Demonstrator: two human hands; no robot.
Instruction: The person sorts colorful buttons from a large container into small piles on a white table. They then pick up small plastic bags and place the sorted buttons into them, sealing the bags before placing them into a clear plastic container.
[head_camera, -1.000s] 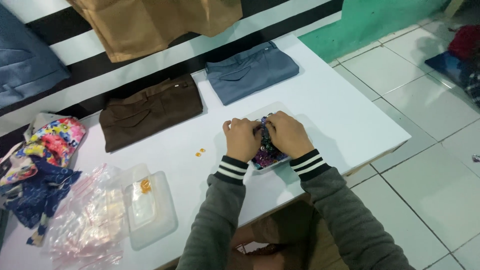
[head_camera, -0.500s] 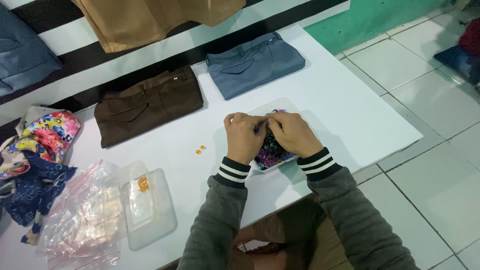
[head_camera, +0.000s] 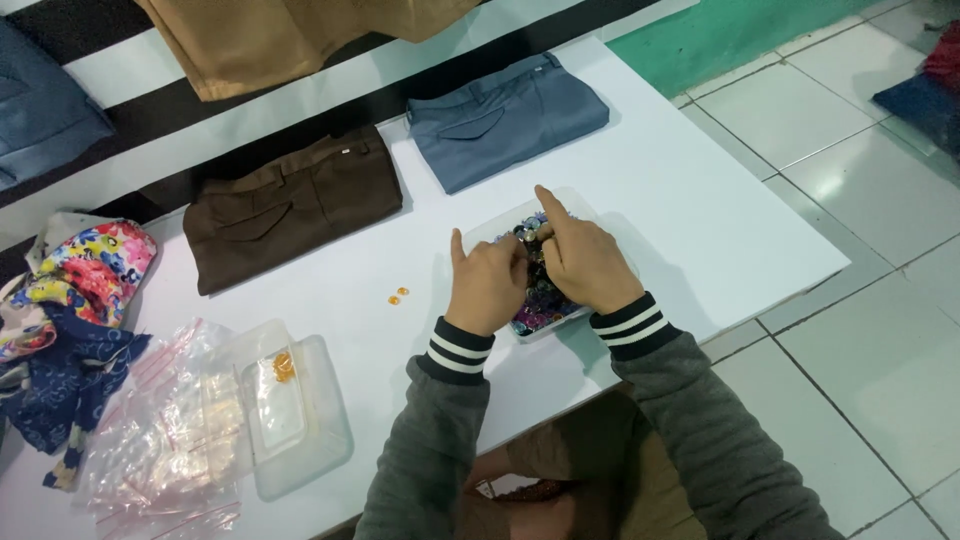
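We have both hands in the clear tray of buttons (head_camera: 520, 325). Our left hand (head_camera: 487, 285) and right hand (head_camera: 585, 262) pinch buttons; folded blue trousers (head_camera: 505, 118) lie beyond the tray.

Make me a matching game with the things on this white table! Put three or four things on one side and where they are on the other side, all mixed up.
Things:
1. brown folded trousers
2. blue-grey folded trousers
3. two tiny orange beads
4. clear plastic bags

Places:
A. loose on the bare table, just left of the left hand
B. at the table's near left end, beside the clear tub
C. at the back, left of the other folded pair
D. at the back, beyond the tray of beads

Pairs: 1-C, 2-D, 3-A, 4-B
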